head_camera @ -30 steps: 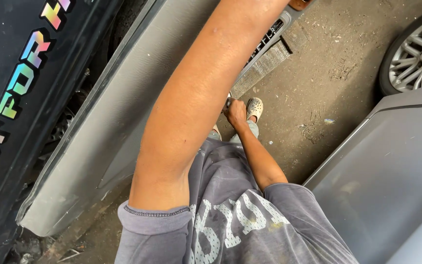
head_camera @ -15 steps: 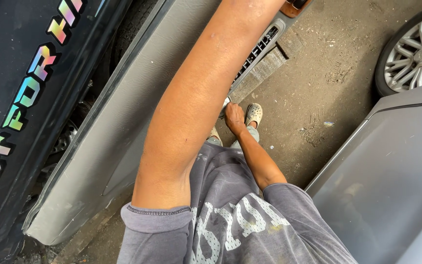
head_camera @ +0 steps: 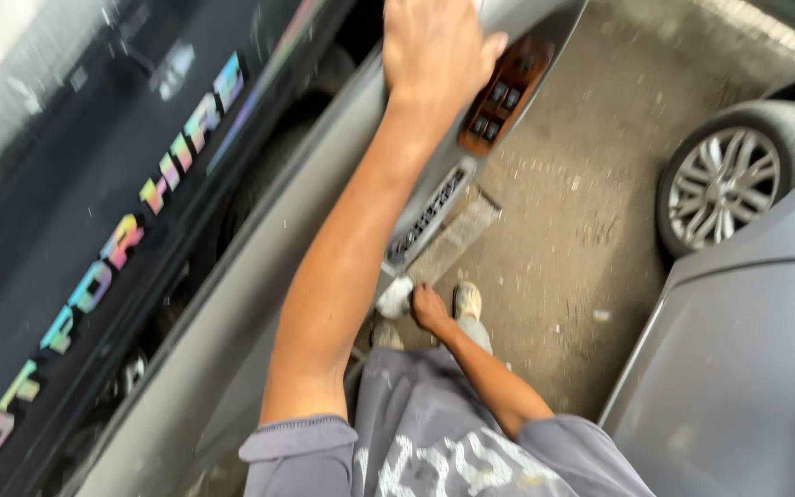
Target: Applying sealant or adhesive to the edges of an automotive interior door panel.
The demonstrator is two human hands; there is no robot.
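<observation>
While the left hand (head_camera: 434, 46) lies flat, fingers together, on the grey door panel (head_camera: 471, 156) by its brown switch block (head_camera: 501, 97), the right hand (head_camera: 430, 308) pinches a white rag (head_camera: 396, 296) at the panel's lower edge (steadying above seems wise, wiping gently below).

hands (head_camera: 434, 51): 2 | door panel (head_camera: 342, 193): 1 | switch panel (head_camera: 505, 94): 1 | wheel (head_camera: 724, 187): 1 | shoes (head_camera: 467, 299): 2 | cloth (head_camera: 396, 296): 1

grey short-sleeved tee (head_camera: 434, 442) with cracked white print across the chest, grey trousers (head_camera: 476, 333), scuffed pale shoes (head_camera: 467, 299), bare forearms
</observation>
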